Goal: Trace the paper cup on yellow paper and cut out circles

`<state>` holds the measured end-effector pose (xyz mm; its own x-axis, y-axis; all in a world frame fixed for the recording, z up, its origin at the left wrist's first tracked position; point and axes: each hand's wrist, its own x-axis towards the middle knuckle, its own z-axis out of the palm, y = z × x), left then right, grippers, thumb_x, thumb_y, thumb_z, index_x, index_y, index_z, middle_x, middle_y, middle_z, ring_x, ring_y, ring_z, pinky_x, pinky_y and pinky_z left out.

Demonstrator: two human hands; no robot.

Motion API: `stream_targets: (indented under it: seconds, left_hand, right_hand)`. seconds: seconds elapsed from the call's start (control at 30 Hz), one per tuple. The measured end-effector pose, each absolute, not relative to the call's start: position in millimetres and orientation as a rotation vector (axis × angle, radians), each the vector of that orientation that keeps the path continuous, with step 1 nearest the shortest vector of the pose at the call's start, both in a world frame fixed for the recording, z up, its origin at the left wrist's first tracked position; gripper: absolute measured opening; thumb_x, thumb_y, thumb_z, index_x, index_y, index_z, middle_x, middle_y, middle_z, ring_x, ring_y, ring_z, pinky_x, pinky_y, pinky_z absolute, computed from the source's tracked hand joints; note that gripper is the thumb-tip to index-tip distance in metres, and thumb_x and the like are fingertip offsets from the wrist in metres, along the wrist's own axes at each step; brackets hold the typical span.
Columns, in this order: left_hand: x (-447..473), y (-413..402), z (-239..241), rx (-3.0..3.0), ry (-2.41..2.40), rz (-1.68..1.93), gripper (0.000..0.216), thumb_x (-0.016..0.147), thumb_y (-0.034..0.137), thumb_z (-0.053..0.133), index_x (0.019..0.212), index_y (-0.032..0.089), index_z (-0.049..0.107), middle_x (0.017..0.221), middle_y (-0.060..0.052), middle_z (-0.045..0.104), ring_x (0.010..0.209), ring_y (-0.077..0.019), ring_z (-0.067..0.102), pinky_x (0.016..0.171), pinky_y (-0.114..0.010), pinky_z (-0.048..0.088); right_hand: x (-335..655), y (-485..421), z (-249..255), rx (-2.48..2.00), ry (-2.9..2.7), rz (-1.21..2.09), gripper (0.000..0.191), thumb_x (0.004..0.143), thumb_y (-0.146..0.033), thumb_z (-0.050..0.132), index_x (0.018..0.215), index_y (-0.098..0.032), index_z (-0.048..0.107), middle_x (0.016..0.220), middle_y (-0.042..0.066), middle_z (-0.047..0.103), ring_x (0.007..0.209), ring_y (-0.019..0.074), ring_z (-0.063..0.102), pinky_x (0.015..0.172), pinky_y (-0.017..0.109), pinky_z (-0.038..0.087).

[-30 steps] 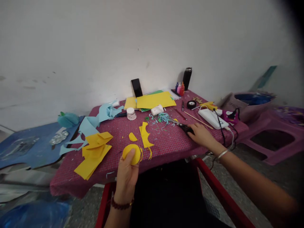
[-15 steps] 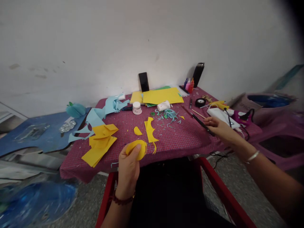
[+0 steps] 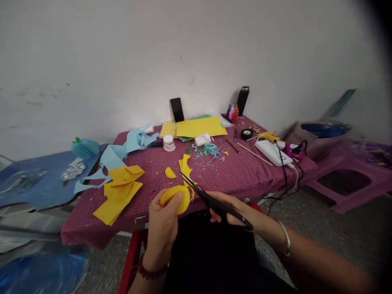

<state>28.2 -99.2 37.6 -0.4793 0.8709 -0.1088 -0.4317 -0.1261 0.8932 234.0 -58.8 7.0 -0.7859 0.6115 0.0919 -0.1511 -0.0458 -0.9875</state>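
Observation:
Between thumb and fingers, my left hand [image 3: 163, 216] pinches a yellow paper circle [image 3: 183, 201] in front of the table edge. My right hand [image 3: 234, 208] grips black scissors [image 3: 214, 204], whose blades point left and reach just past the circle's upper right. Behind the blades lies a scalloped yellow paper scrap [image 3: 185, 165], partly covered by them. A small yellow half-round piece [image 3: 170, 172] rests beside it. Folded yellow paper [image 3: 119, 196] sits at the left on the checked cloth.
Light blue paper scraps [image 3: 114, 157] stretch along the table's left side. Farther back are a white tub [image 3: 168, 143], yellow sheets [image 3: 200, 127], a leaning phone [image 3: 177, 109] and blue shreds [image 3: 210, 151]. On the right lie a wooden stick [image 3: 254, 154], a white power strip [image 3: 272, 152] and cables [image 3: 284, 179].
My right hand has brought the scissors from the table's right side to beside the yellow circle. My left hand still holds the circle. The view has shifted slightly to the right.

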Motion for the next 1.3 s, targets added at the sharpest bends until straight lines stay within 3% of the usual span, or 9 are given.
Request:
stream_targets:
  seconds: [0.17, 0.5, 0.83, 1.1, 1.3]
  left_hand:
    - [30.8, -98.4, 39.6, 0.578, 1.228, 1.767, 0.025, 0.05, 0.019, 0.084, 0.068, 0.014, 0.067, 0.062, 0.003, 0.065, 0.057, -0.0083, 0.057, 0.058, -0.019, 0.047]
    - [37.5, -93.4, 43.3, 0.472, 1.182, 1.732, 0.026, 0.052, 0.022, 0.082, 0.071, 0.013, 0.067, 0.064, 0.0, 0.067, 0.057, -0.0106, 0.06, 0.058, -0.022, 0.049]
    - [43.6, -88.1, 38.0, 0.452, 1.152, 1.773, 0.024, 0.053, 0.021, 0.082, 0.072, 0.012, 0.068, 0.065, -0.001, 0.068, 0.056, -0.0113, 0.061, 0.058, -0.023, 0.05]
    - [45.7, -86.0, 31.9, 0.445, 1.13, 1.79, 0.024, 0.056, 0.021, 0.081, 0.075, 0.012, 0.069, 0.069, -0.001, 0.069, 0.059, -0.0118, 0.062, 0.061, -0.024, 0.051]
    - [46.1, -85.1, 32.4, 0.415, 1.118, 1.798, 0.023, 0.056, 0.02, 0.081, 0.073, 0.012, 0.069, 0.066, -0.001, 0.069, 0.057, -0.0114, 0.062, 0.059, -0.023, 0.05]
  right_hand:
    - [226.4, -64.1, 1.9, -0.493, -1.599, 1.936, 0.071, 0.072, -0.059, 0.072, 0.128, -0.02, 0.056, 0.083, 0.001, 0.055, 0.068, 0.0129, 0.048, 0.064, 0.027, 0.042]
    - [227.1, -67.8, -9.3, -0.548, -1.566, 1.889, 0.067, 0.071, -0.047, 0.077, 0.131, -0.026, 0.057, 0.079, 0.0, 0.054, 0.067, 0.0123, 0.047, 0.06, 0.025, 0.036]
    - [226.2, -69.2, -24.7, -0.672, -1.584, 1.775, 0.065, 0.071, -0.047, 0.076, 0.13, -0.027, 0.058, 0.087, 0.003, 0.059, 0.071, 0.0146, 0.051, 0.062, 0.028, 0.041]
    - [223.1, -68.4, -22.0, -0.633, -1.543, 1.811, 0.065, 0.07, -0.045, 0.078, 0.129, -0.027, 0.058, 0.072, -0.001, 0.054, 0.056, 0.0102, 0.042, 0.052, 0.024, 0.035]
    - [222.7, -68.7, -22.3, -0.607, -1.514, 1.824, 0.059, 0.071, -0.038, 0.078, 0.127, -0.031, 0.06, 0.073, -0.002, 0.056, 0.055, 0.0082, 0.043, 0.051, 0.021, 0.034]
